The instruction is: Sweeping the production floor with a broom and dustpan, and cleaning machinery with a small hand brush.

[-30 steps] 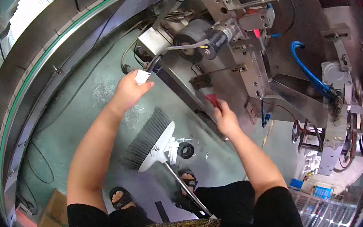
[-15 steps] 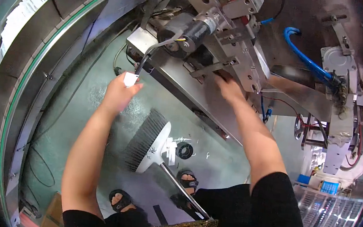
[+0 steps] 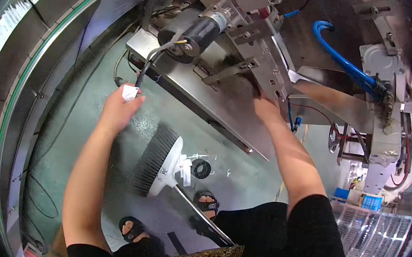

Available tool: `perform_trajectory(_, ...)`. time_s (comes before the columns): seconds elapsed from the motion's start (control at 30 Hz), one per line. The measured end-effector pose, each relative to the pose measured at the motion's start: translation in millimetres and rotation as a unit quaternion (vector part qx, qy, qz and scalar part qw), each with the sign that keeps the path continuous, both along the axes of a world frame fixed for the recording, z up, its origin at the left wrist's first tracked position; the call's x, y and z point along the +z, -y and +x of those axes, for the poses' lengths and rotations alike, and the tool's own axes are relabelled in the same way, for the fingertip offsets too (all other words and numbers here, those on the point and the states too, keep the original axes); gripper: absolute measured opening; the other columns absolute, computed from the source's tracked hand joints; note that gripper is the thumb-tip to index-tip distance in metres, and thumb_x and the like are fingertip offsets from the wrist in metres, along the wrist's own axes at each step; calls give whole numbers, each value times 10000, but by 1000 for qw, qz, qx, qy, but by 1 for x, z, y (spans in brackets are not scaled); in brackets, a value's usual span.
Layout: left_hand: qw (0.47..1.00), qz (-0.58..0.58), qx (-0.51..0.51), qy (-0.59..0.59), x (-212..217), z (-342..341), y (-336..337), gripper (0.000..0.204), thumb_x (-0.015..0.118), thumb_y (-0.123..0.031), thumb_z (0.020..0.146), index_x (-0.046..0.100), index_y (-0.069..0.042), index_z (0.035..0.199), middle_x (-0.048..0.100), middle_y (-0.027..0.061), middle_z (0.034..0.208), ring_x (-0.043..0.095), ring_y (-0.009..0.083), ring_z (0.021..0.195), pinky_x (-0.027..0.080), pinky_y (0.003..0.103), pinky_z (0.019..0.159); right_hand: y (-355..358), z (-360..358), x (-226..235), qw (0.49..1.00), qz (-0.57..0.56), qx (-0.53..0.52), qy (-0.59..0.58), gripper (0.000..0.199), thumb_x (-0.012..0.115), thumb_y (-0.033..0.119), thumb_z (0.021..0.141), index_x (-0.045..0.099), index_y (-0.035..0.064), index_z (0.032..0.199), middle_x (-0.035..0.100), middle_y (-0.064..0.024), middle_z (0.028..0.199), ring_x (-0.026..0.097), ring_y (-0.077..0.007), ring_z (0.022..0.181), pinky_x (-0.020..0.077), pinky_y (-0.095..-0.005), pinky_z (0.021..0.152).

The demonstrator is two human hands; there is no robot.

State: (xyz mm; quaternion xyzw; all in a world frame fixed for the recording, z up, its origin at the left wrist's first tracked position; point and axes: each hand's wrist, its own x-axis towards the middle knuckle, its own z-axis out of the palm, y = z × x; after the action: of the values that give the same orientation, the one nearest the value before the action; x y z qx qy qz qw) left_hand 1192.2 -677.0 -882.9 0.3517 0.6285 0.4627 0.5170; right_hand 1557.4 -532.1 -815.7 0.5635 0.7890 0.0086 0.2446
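Note:
My left hand (image 3: 117,108) is closed at the left end of a steel machine base (image 3: 191,83), with a small white label (image 3: 129,93) at its fingertips. A dark cable (image 3: 143,72) comes down from a black motor (image 3: 200,35) to this label; whether it is fixed to the cable I cannot tell. My right hand (image 3: 268,110) reaches over the steel plate and in beneath the machine's bracket assembly (image 3: 263,58). Its fingers are hidden there, so what they touch does not show.
A broom (image 3: 165,167) lies head-out on the floor, its handle running toward my waist. Beside it are white paper scraps (image 3: 185,169) and a black ring (image 3: 201,168). A curved conveyor rail (image 3: 34,64) bounds the left. Blue hoses (image 3: 340,57) hang at the right, above a clear ribbed container (image 3: 372,241).
The whole view has shifted slightly. My right hand has moved rightward and nearer along the steel plate. The left hand keeps its place by the cable and label.

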Motion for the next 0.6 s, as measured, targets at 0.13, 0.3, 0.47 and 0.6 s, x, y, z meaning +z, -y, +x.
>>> perform_trajectory(0.13, 998, -21, 0, -58, -4, 1, 7, 210, 620, -140, 718, 533, -79, 900, 495, -48, 671, 432, 43, 560, 353, 197, 467, -5, 9, -44, 963, 212, -37, -162, 290, 386, 237, 794, 538, 111, 1007, 537, -189, 999, 515, -352, 916, 428, -405, 749)
perform_trajectory(0.3, 999, 8, 7, -43, -1, -5, 9, 212, 613, -132, 722, 538, -83, 915, 490, -54, 672, 413, 41, 542, 342, 192, 471, 67, 79, -25, 953, 141, -196, -185, 325, 406, 206, 779, 495, 91, 1070, 550, -221, 926, 516, -357, 905, 420, -412, 743)
perform_trajectory(0.47, 1000, -11, 15, -14, 4, -2, 8, 218, 605, -124, 726, 536, -80, 928, 493, -48, 676, 416, 40, 543, 343, 194, 467, 64, 127, 18, 841, -94, -458, -271, 322, 400, 206, 775, 518, 77, 1044, 548, -247, 893, 523, -370, 870, 397, -431, 754)
perform_trajectory(0.6, 999, -32, 4, -10, 1, 3, 6, 285, 605, -123, 722, 529, -83, 994, 498, -47, 683, 431, 37, 555, 351, 194, 468, 37, 106, -18, 993, 39, -107, 26, 287, 385, 255, 820, 532, 52, 958, 574, -197, 827, 555, -329, 795, 430, -399, 664)
